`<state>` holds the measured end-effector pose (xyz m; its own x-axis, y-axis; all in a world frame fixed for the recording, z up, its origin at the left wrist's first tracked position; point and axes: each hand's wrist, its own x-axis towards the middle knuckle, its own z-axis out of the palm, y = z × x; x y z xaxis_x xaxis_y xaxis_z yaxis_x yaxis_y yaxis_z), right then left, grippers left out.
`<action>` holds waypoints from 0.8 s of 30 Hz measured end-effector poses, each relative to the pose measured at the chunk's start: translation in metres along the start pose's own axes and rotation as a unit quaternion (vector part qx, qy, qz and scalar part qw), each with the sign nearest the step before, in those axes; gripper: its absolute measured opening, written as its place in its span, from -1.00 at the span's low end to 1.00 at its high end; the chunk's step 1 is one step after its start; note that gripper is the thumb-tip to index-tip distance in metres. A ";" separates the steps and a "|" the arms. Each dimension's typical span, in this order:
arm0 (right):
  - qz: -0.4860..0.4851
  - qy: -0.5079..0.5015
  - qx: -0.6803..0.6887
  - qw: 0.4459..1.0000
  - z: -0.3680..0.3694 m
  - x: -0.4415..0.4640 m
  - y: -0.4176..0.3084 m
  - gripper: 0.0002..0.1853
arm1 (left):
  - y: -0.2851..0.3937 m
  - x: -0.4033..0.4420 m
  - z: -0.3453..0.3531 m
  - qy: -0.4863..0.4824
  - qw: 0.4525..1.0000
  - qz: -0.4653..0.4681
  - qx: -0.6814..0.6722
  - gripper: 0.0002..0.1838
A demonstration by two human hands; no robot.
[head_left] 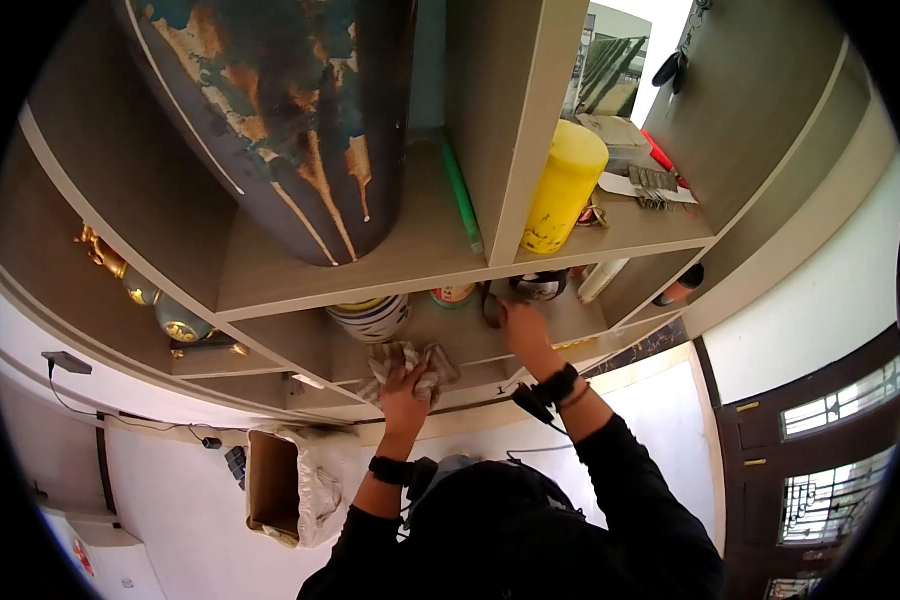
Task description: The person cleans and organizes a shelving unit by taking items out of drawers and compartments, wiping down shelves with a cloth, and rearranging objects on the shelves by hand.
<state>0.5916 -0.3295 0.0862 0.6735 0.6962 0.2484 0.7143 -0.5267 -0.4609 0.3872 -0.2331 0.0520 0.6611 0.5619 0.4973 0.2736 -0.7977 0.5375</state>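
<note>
My left hand (404, 398) is closed on a crumpled, striped cloth (432, 372) at the front of the lower shelf. Just behind the cloth stands a white bowl-like pot (372, 318) with dark stripes. My right hand (526, 335) reaches into the same compartment, its fingers closed around the edge of a dark, curved object (490, 304) whose kind I cannot make out. Beside those fingers is a round black-and-white item (538, 286). A tin with a green rim (452, 296) sits between the two hands, partly hidden by the shelf above.
Overhead, a large dark vase (300, 130), a green stick (460, 195) and a yellow canister (565, 185) occupy the upper shelf (370, 275). A white tube (602, 280) lies at the right. Gold-trimmed ornaments (182, 322) stand left. A lined bin (272, 485) is on the floor.
</note>
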 end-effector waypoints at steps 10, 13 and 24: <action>0.028 -0.003 -0.079 0.996 0.023 0.040 -0.021 -0.84 | -0.011 -0.013 -0.025 0.001 0.918 -0.211 -0.336 -0.62; 0.038 -0.002 -0.098 0.995 0.027 0.043 -0.016 -0.84 | -0.022 -0.015 -0.021 0.017 0.912 -0.209 -0.352 -0.64; 0.020 -0.110 -0.177 0.978 0.020 0.050 -0.015 -0.90 | -0.011 -0.012 -0.015 0.055 0.920 -0.244 -0.301 -0.67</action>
<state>0.6107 -0.2770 0.0885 0.6725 0.7395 0.0289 0.7359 -0.6641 -0.1320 0.3661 -0.2280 0.0505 0.4784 0.8663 0.1438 0.0609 -0.1961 0.9787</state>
